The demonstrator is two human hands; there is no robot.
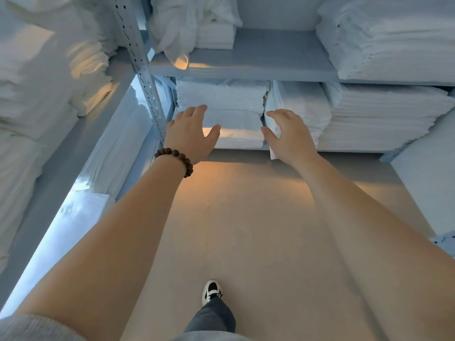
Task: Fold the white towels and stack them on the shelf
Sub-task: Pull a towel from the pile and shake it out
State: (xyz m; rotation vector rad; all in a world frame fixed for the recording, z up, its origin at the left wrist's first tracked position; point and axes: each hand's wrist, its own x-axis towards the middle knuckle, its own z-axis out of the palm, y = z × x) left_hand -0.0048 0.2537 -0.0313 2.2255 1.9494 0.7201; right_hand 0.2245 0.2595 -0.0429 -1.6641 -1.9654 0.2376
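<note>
A stack of folded white towels [236,129] sits on the lower level of the grey metal shelf [246,70], straight ahead. My left hand [189,131], with a brown bead bracelet on the wrist, hovers at the stack's left front corner, fingers spread, holding nothing. My right hand [286,134] is at the stack's right front corner, fingers apart and empty. Both hands flank the stack; whether they touch it is unclear. A crumpled, unfolded white towel [177,28] lies on the upper shelf board.
More folded white stacks fill the shelf to the right [374,119] and upper right [394,38]. A second rack on the left [49,82] holds piled linen. A perforated upright post [145,77] stands left of my left hand. Tan floor and my shoe [211,291] lie below.
</note>
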